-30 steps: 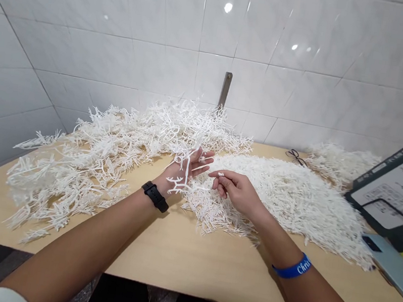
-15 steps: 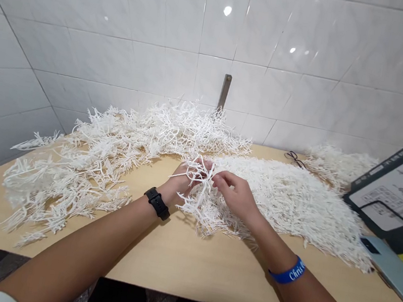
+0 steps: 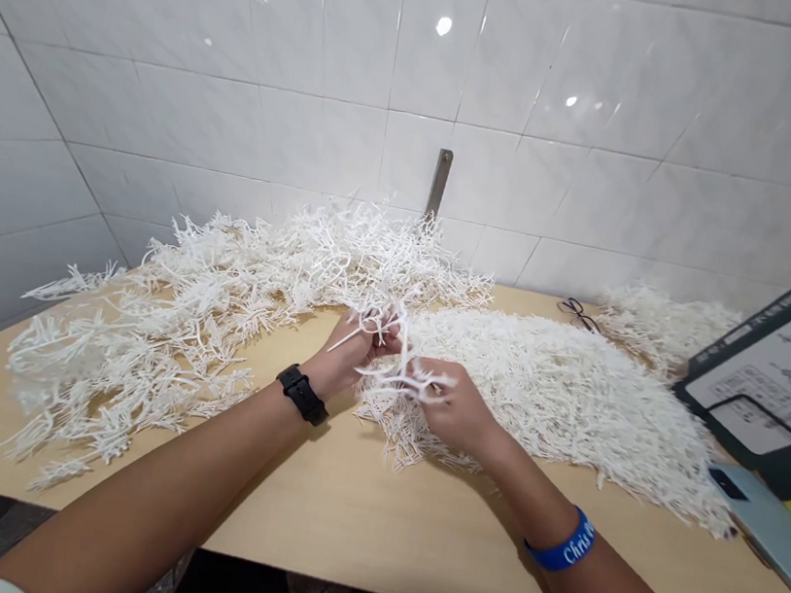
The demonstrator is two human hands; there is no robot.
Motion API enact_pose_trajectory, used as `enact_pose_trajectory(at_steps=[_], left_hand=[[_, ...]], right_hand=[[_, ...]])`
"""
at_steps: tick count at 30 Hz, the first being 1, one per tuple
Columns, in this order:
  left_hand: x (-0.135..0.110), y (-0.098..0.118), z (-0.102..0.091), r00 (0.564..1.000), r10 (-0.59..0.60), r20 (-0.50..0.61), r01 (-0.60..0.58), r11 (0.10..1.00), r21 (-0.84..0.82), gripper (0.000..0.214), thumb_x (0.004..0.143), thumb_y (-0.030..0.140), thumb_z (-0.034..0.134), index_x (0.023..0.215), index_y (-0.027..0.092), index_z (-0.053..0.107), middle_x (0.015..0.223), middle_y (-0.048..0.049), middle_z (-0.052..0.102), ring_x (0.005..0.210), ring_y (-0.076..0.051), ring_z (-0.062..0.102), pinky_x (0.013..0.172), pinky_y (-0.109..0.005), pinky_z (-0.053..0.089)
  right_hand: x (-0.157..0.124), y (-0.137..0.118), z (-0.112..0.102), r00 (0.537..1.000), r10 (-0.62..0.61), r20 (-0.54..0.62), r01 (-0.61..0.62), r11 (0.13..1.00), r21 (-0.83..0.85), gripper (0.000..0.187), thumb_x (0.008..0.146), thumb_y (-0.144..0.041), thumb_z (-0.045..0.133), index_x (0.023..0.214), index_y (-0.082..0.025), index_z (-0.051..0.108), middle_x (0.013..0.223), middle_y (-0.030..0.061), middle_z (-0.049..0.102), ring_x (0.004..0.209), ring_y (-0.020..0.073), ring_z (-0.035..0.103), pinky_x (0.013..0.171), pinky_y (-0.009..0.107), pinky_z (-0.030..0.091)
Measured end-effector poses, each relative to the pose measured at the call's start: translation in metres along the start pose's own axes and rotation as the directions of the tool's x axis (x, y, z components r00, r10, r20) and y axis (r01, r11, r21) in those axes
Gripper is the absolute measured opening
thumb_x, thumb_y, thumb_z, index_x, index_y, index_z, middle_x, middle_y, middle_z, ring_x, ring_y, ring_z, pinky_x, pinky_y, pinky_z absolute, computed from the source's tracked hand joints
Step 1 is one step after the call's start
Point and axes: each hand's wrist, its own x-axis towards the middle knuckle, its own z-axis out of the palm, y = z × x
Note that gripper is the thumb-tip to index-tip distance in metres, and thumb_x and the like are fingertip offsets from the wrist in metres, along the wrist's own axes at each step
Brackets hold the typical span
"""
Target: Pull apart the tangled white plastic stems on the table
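1. a pale wooden counter (image 3: 350, 516) runs along a white tiled wall (image 3: 251, 70), with a narrow metal bracket (image 3: 439, 183) fixed to the tiles just behind the piles.
2. a big heap of branched white plastic frames (image 3: 202, 309) spreads over the left and back of the counter.
3. a flatter heap of small white plastic sticks (image 3: 574, 390) covers the middle and right, and a smaller heap (image 3: 664, 320) lies behind it near the wall.
4. a printed cardboard box (image 3: 782, 371) leans at the far right edge, with a light blue phone (image 3: 775, 531) lying flat on the counter just in front of it.
5. the left hand (image 3: 350, 354), with a black watch (image 3: 302, 393) on its wrist, is clenched around one end of a white plastic branch (image 3: 393, 365).
6. the right hand (image 3: 457, 408), with a blue wristband (image 3: 563, 546) on its wrist, has its grip closed on the other end of the same branch.
7. the branch sits between the two hands, raised a little above the near edge of the stick heap, its thin prongs poking out past the fingers.
8. black glasses (image 3: 581, 311) lie on the counter near the wall, between the stick heap and the smaller heap.
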Motion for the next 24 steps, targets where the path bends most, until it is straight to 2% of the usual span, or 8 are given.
enact_pose_trajectory(at_steps=[3, 6, 8, 10, 14, 18, 21, 24], left_hand=[[0.003, 0.009, -0.001, 0.991, 0.137, 0.006, -0.137, 0.985, 0.102, 0.023, 0.071, 0.030, 0.074, 0.079, 0.015, 0.058, 0.074, -0.0021, 0.065, 0.062, -0.012, 0.063, 0.065, -0.029, 0.052], [0.002, 0.010, 0.000, 0.973, 0.225, 0.055, -0.231, 0.958, 0.169, 0.026, 0.070, 0.032, 0.075, 0.085, 0.015, 0.063, 0.078, -0.0036, 0.066, 0.063, -0.012, 0.062, 0.065, -0.028, 0.051], [0.001, 0.008, 0.001, 0.968, 0.242, 0.065, -0.250, 0.942, 0.222, 0.029, 0.073, 0.036, 0.072, 0.090, 0.014, 0.065, 0.078, -0.0045, 0.067, 0.062, -0.012, 0.060, 0.062, -0.027, 0.050], [0.000, 0.007, 0.002, 0.961, 0.270, 0.065, -0.278, 0.922, 0.268, 0.028, 0.075, 0.038, 0.070, 0.089, 0.014, 0.067, 0.078, -0.0048, 0.067, 0.064, -0.013, 0.060, 0.061, -0.027, 0.049], [-0.003, 0.006, 0.007, 0.942, 0.331, 0.059, -0.333, 0.897, 0.291, 0.021, 0.076, 0.035, 0.069, 0.081, 0.015, 0.069, 0.083, -0.0054, 0.069, 0.069, -0.015, 0.060, 0.062, -0.026, 0.048], [-0.005, 0.006, 0.010, 0.945, 0.308, 0.112, -0.328, 0.882, 0.337, 0.021, 0.077, 0.034, 0.067, 0.084, 0.016, 0.072, 0.099, -0.0080, 0.071, 0.077, -0.017, 0.062, 0.067, -0.027, 0.048], [-0.004, 0.005, 0.009, 0.938, 0.314, 0.148, -0.347, 0.856, 0.382, 0.020, 0.077, 0.033, 0.067, 0.088, 0.017, 0.071, 0.097, -0.0064, 0.070, 0.080, -0.017, 0.062, 0.071, -0.027, 0.048], [-0.003, 0.004, 0.007, 0.938, 0.316, 0.140, -0.345, 0.839, 0.420, 0.018, 0.078, 0.035, 0.067, 0.080, 0.018, 0.066, 0.084, -0.0030, 0.065, 0.074, -0.015, 0.061, 0.068, -0.026, 0.048]], right_hand=[[0.002, 0.013, -0.005, 0.995, -0.013, -0.097, -0.006, 0.981, -0.195, 0.030, 0.087, -0.013, 0.040, 0.102, -0.020, 0.065, 0.094, 0.0072, 0.068, 0.088, 0.0216, 0.059, 0.079, 0.036, 0.044], [0.004, 0.023, -0.009, 0.973, -0.038, -0.229, -0.030, 0.958, -0.286, 0.047, 0.080, -0.005, 0.039, 0.119, -0.020, 0.061, 0.120, 0.0096, 0.063, 0.112, 0.0260, 0.053, 0.095, 0.044, 0.039], [0.004, 0.022, -0.010, 0.948, 0.019, -0.317, -0.082, 0.979, -0.187, 0.040, 0.082, -0.009, 0.040, 0.113, -0.020, 0.063, 0.116, 0.0093, 0.064, 0.109, 0.0248, 0.055, 0.093, 0.042, 0.041], [0.004, 0.018, -0.011, 0.930, 0.138, -0.342, -0.139, 0.990, 0.021, 0.026, 0.090, -0.021, 0.042, 0.101, -0.019, 0.066, 0.101, 0.0084, 0.067, 0.093, 0.0220, 0.060, 0.083, 0.037, 0.047], [0.006, 0.008, -0.004, 0.938, 0.317, -0.141, -0.228, 0.870, 0.436, 0.040, 0.090, -0.052, 0.048, 0.090, -0.016, 0.066, 0.086, 0.0069, 0.067, 0.078, 0.0186, 0.060, 0.071, 0.032, 0.049], [0.006, 0.005, 0.004, 0.935, 0.355, 0.028, -0.289, 0.710, 0.643, 0.038, 0.079, -0.055, 0.063, 0.080, -0.017, 0.064, 0.075, 0.0028, 0.062, 0.067, 0.0150, 0.056, 0.064, 0.029, 0.047], [0.006, 0.005, 0.005, 0.922, 0.386, -0.014, -0.263, 0.653, 0.710, 0.036, 0.074, -0.051, 0.070, 0.077, -0.017, 0.063, 0.069, 0.0009, 0.059, 0.061, 0.0129, 0.052, 0.059, 0.026, 0.044], [0.006, 0.005, 0.000, 0.893, 0.423, -0.151, -0.193, 0.665, 0.722, 0.035, 0.073, -0.051, 0.072, 0.075, -0.017, 0.063, 0.070, 0.0019, 0.059, 0.062, 0.0126, 0.052, 0.057, 0.025, 0.043]])
